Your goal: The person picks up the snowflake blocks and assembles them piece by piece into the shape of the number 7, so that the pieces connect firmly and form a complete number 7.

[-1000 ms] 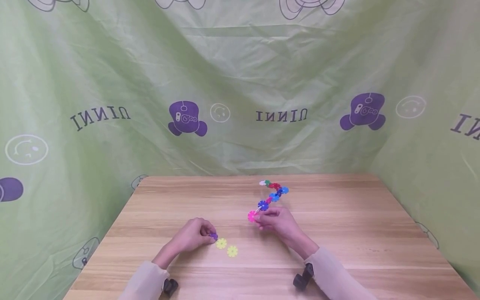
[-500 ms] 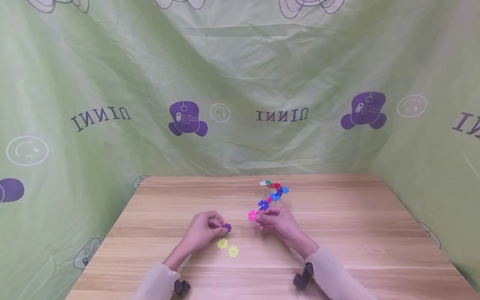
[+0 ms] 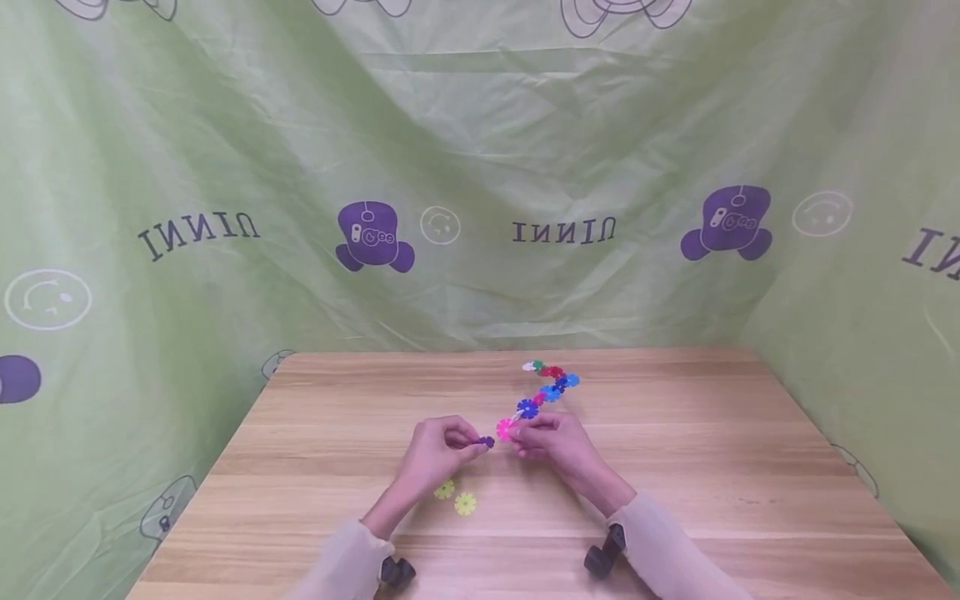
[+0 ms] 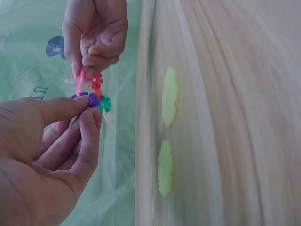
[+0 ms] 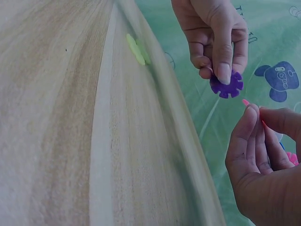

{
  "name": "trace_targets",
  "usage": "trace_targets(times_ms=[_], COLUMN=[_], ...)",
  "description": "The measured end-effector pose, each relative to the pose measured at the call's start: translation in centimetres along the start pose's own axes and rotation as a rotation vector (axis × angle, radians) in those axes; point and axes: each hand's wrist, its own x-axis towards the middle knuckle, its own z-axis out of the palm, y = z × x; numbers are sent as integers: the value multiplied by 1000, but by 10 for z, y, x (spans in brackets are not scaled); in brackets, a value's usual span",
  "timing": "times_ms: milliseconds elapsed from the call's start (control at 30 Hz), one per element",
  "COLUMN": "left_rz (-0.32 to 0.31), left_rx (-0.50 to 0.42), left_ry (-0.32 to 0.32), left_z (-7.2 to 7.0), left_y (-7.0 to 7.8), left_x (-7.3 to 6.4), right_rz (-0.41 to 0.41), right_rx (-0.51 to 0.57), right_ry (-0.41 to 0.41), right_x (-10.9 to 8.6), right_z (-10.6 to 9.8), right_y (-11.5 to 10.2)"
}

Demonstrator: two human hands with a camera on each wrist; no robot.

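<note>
My left hand [image 3: 438,458] pinches a purple notched disc [image 5: 227,85] between thumb and fingers. Just right of it, my right hand [image 3: 558,446] pinches the pink notched disc [image 3: 504,429] at the near end of a chain of interlocked discs. From there the chain winds back through a dark blue disc [image 3: 527,408], light blue and red ones, to a green disc [image 3: 538,365] and a white one at the far end. A small gap separates the purple disc from the pink one in the head view. My right fingers partly hide the pink disc in the right wrist view.
Two yellow notched discs lie on the wooden table [image 3: 330,400]: one yellow disc [image 3: 465,503] in front, the other partly behind my left wrist. Black wrist cameras sit at both sleeves. A green printed curtain [image 3: 480,150] hangs around the table's back and sides.
My left hand has moved right and away from me, bringing the purple disc from beside the yellow discs to near the pink one. My right hand has stayed almost still.
</note>
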Motion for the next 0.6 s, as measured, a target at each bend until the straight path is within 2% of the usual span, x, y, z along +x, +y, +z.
trace_targets(times_ms=[233,600], left_rz=[17,33], left_rx=[3,87], left_ry=[37,84], left_z=[10,21], left_y=[7,16], left_x=[2,2], right_rz=[-6,-25], right_rx=[7,-58], right_ry=[7,47], right_x=[1,2], right_z=[1,4], right_y=[1,-3])
